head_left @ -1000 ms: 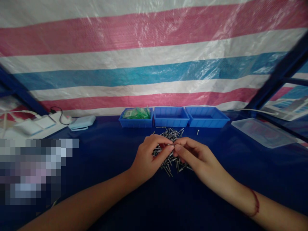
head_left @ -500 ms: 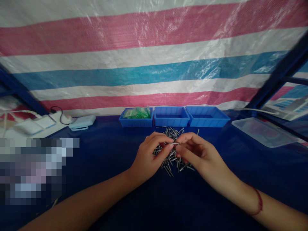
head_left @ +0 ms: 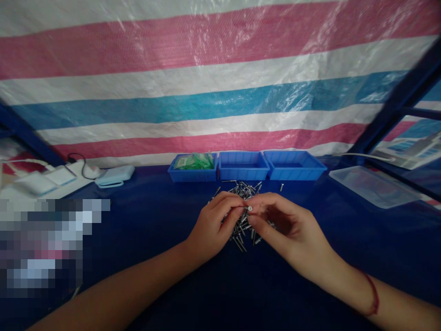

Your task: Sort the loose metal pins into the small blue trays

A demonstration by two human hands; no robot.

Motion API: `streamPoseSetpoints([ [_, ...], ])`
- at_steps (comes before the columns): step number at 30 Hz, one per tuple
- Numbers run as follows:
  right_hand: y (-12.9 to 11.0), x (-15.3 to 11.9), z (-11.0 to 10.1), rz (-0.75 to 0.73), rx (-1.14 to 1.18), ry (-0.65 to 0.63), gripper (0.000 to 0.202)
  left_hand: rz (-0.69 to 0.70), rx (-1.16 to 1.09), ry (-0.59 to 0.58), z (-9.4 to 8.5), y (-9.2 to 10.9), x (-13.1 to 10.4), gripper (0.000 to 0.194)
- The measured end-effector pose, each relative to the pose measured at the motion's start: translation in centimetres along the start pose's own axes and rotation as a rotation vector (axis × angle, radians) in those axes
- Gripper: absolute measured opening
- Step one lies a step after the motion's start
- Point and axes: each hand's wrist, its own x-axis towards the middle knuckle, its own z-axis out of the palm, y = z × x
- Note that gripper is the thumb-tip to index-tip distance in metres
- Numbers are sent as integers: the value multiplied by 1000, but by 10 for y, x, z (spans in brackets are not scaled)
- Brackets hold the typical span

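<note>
My left hand (head_left: 215, 220) is closed in a pinch, thumb and forefinger holding a thin metal screw (head_left: 250, 208) by its shank. Its round pale head faces towards me. At that head end, the thumb and forefinger of my right hand (head_left: 287, 223) are closed around it; the other fingers are curled behind. Beneath both hands lies a loose pile of similar metal screws (head_left: 240, 234), partly hidden by my fingers. One separate screw (head_left: 281, 187) rests on the blue tabletop, right of the pile.
Three blue bins stand along the back: the left bin (head_left: 193, 175) holds green plastic packets (head_left: 195, 161), beside a middle bin (head_left: 244, 174) and a right bin (head_left: 298, 174). A clear plastic lid (head_left: 377, 186) lies right. A power strip (head_left: 65, 181) and light-blue case (head_left: 115, 176) sit left.
The screw has turned from lying sideways between my hands to showing its round head towards me. My right fingertips have shifted slightly left; the view has moved a little.
</note>
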Motion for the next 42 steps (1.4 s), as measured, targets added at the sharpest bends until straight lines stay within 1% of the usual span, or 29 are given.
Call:
streamPoseSetpoints([
  [2, -2, 0, -2, -93, -142, -11, 11, 9, 4, -26, 0, 1, -1, 13],
  [6, -8, 5, -12, -371, -391, -88, 12, -15, 23, -80, 1, 3, -2, 17],
  [7, -8, 9, -15, -410, -445, -90, 12, -37, 29, -78, 2, 3, -2, 19],
  [8, -7, 14, -19, -425, -500, -64, 12, -61, 36, -69, 2, 3, -2, 22],
  [10, 1, 27, -28, -384, -603, 56, 10, -99, 42, -44, 3, 3, -2, 28],
  [11, 8, 35, -32, -351, -647, 152, 10, -104, 43, -39, 4, 3, -2, 29],
  [13, 27, 52, -40, -279, -723, 293, 11, -96, 45, -63, 4, 3, -2, 28],
  [14, 38, 59, -44, -264, -765, 322, 13, -84, 47, -80, 4, 3, -1, 27],
  [15, 48, 66, -47, -268, -825, 290, 16, -73, 50, -96, 4, 3, -1, 26],
  [16, 57, 70, -50, -287, -902, 206, 21, -66, 55, -110, 4, 3, -1, 26],
  [17, 64, 73, -53, -292, -924, 155, 23, -62, 60, -119, 4, 3, -2, 26],
  [19, 73, 75, -58, -298, -963, 98, 28, -56, 70, -129, 4, 2, -2, 25],
  [20, 75, 74, -61, -296, -978, 97, 30, -55, 76, -134, 5, 2, -2, 25],
  [23, 78, 71, -71, -273, -1069, 150, 36, -52, 93, -146, 5, 1, -3, 24],
  [25, 83, 70, -77, -214, -1121, 164, 41, -50, 97, -150, 5, 1, -3, 23],
  [28, 93, 69, -81, -136, -1130, 119, 46, -58, 100, -162, 5, 2, -2, 22],
  [30, 96, 69, -79, -140, -1133, 82, 49, -65, 106, -176, 5, 2, -2, 21],
  [33, 97, 68, -73, -171, -1170, 44, 42, -55, 111, -187, 5, 3, -1, 21],
  [36, 98, 68, -67, -172, -1186, 52, 31, -38, 114, -185, 5, 3, 0, 20],
  [42, 103, 69, -66, -178, -1170, 82, 27, -38, 145, -217, 5, 6, 0, 19],
])
